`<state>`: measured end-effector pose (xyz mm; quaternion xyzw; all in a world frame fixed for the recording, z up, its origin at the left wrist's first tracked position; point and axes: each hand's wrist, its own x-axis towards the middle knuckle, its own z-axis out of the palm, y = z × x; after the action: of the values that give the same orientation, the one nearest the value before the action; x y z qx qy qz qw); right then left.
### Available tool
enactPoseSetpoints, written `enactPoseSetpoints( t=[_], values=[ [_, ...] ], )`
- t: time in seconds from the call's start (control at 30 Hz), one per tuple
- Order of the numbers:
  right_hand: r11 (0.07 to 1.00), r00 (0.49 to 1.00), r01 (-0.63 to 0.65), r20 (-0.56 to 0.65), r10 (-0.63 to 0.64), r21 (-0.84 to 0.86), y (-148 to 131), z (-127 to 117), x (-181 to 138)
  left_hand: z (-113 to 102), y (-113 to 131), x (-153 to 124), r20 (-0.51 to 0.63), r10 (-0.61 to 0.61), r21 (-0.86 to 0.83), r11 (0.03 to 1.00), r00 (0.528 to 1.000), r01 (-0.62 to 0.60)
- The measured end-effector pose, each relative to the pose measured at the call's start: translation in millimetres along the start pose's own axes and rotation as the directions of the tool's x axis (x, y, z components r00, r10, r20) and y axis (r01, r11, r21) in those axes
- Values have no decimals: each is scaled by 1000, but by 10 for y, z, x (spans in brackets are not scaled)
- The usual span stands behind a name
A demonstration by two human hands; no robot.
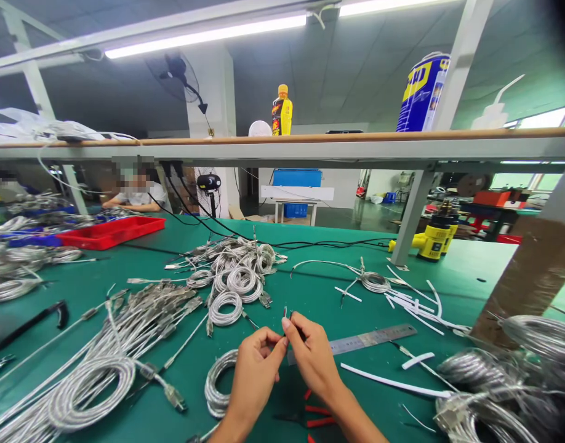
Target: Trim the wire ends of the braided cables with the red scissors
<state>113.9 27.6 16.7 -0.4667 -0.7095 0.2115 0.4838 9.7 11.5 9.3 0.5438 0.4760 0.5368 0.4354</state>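
My left hand (259, 363) and my right hand (312, 351) meet over the bench with thumbs and forefingers pinched. A thin cable end (285, 312) sticks up at my right thumb; the rest of it is hidden by my fingers. Beside my left wrist lies a coiled clear-sheathed silver cable (215, 384). A steel ruler (375, 338) runs out to the right from behind my right hand. Below my hands is a red-handled hand tool (317, 415), partly covered by my right forearm.
Coiled cables (239, 280) and a bundle of USB cables (148, 314) spread over the green bench (328, 295). White tube pieces (416, 311) lie right, near a shelf post (414, 215). A red tray (111, 232) stands far left. Across the bench sits another person (144, 197).
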Motion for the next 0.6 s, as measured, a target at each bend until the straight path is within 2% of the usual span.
enactPoseSetpoints(
  t=[0.17,0.37,0.6],
  values=[
    [999,996,-34,-77,34,7,63,99,-30,55,-50,-51,4,-9,35,999,1000,9],
    [996,988,-79,-130,83,31,104,193,-19,95,-124,-88,-67,40,36,999,997,-38],
    [995,985,-102,-138,102,1,106,203,-14,121,-133,-105,-101,44,29,999,994,-42]
  ],
)
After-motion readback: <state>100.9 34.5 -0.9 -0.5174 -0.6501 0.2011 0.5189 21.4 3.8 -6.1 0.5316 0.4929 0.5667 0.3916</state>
